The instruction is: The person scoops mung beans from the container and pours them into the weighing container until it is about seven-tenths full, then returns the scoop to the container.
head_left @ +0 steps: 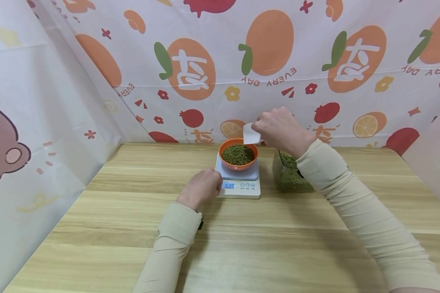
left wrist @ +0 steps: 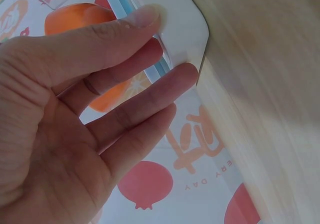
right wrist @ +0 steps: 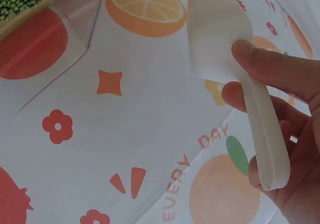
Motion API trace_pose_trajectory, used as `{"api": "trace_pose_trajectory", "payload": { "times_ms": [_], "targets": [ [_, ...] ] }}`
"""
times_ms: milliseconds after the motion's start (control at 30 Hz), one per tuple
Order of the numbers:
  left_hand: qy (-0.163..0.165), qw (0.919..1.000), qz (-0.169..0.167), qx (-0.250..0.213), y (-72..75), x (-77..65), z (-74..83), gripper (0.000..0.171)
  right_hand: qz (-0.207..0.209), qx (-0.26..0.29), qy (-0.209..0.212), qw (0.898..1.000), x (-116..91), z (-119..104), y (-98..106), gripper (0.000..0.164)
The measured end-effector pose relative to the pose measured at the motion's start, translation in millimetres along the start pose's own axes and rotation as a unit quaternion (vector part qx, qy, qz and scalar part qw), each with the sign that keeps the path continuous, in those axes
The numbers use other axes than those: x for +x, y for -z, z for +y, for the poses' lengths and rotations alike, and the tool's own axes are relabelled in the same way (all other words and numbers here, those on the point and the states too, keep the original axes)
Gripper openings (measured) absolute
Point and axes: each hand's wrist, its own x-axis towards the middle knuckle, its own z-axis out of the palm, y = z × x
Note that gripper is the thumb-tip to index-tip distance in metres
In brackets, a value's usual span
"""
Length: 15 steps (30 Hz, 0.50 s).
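My right hand (head_left: 281,131) grips a white scoop (head_left: 251,134) by its handle, tilted over an orange bowl (head_left: 238,167). In the right wrist view the thumb lies along the base of the scoop's blade, with the fingers round the handle. Green mung beans (head_left: 238,154) fill much of the bowl. Beneath it is a white kitchen scale (head_left: 242,195) with a lit display. At the scale's front left corner is my left hand (head_left: 202,188); in the left wrist view its loosely extended thumb and fingertips touch the scale's edge.
A clear container (head_left: 292,183) with more mung beans stands right of the scale, partly behind the right sleeve. The wooden table (head_left: 242,248) ends at a fruit-printed curtain (head_left: 223,110) close behind the bowl. Another curtain (head_left: 58,101) hangs along the left side.
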Motion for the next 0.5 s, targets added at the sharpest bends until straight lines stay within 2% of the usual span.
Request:
{"api": "trace_pose_trajectory", "payload": {
  "times_ms": [233,500],
  "targets": [
    [-0.001,1.0000,0.001,-0.001,-0.2,0.2,-0.3,0.028,-0.008,-0.004,0.004,1.000,-0.6,-0.3,1.9,0.021],
    [-0.003,1.0000,0.000,-0.001,-0.1,0.3,-0.3,0.030,0.004,0.015,0.007,1.000,-4.2,2.1,0.2,0.016]
  ]
}}
